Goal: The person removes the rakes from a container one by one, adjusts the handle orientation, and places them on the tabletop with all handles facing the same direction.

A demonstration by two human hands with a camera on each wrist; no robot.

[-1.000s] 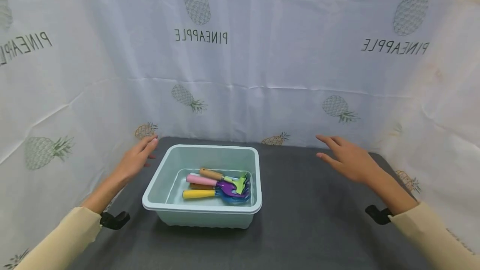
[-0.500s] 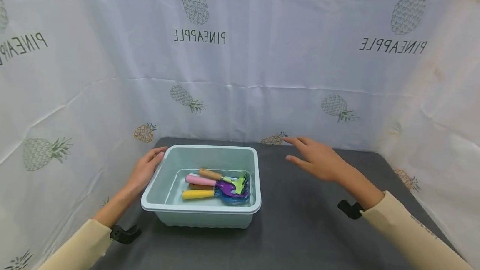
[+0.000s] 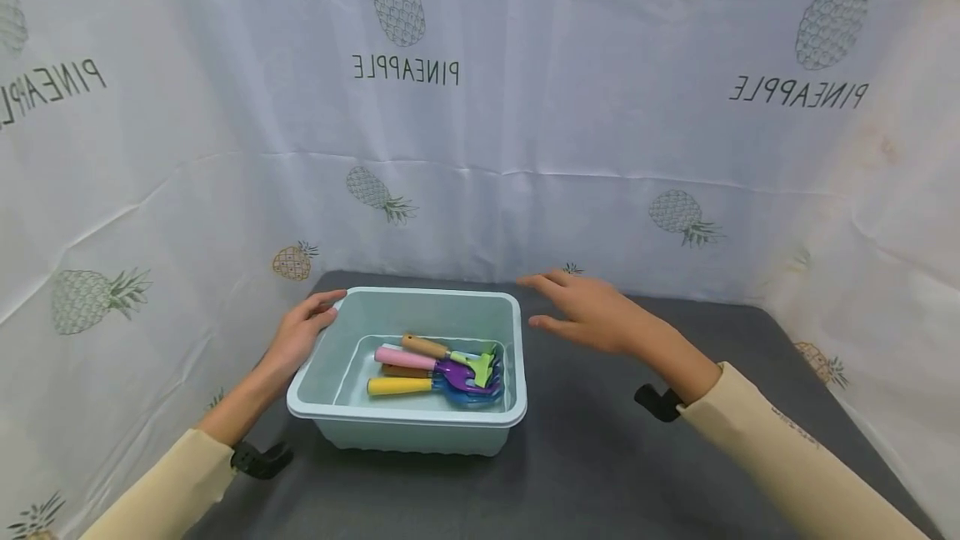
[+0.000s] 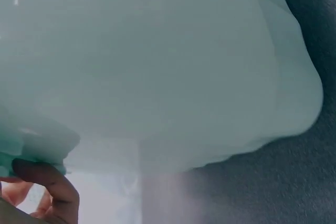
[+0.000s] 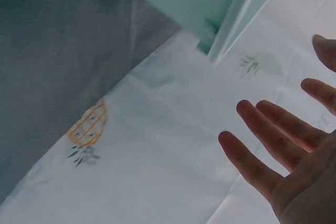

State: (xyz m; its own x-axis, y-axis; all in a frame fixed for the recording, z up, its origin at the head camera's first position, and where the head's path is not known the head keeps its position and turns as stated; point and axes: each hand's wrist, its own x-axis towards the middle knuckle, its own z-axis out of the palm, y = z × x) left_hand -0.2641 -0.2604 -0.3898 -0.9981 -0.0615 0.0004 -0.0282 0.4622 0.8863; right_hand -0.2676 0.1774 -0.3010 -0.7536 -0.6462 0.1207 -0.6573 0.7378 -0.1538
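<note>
**One tub (image 3: 411,438), one grip**

Head view up: I've got pale green plastic, smooth, rectangular, round-cornered, sitting on dark grey cloth (image 3: 585,457). The left hand (image 3: 296,340) grips its left side near the far corner; the right hand (image 3: 592,311), fingers spread and holding nothing, hovers just off the right side. Inside the tub I count four handles: a yellow handle (image 3: 399,387), a pink handle (image 3: 405,358), a light wooden handle (image 3: 424,346) and a darker wooden handle (image 3: 406,372), whose far end I lose under the pile. Three head colours overlap there: lime, purple, blue.

Left wrist: the tub's glossy outer wall fills the shot, scalloped along its base; curled fingers hold its edge, the rest of that hand cut off.

Right wrist: five digits, stretched and apart from the tub, which is cropped at the top. Behind hangs a creased white curtain (image 5: 152,177), pineapple-printed.
</note>
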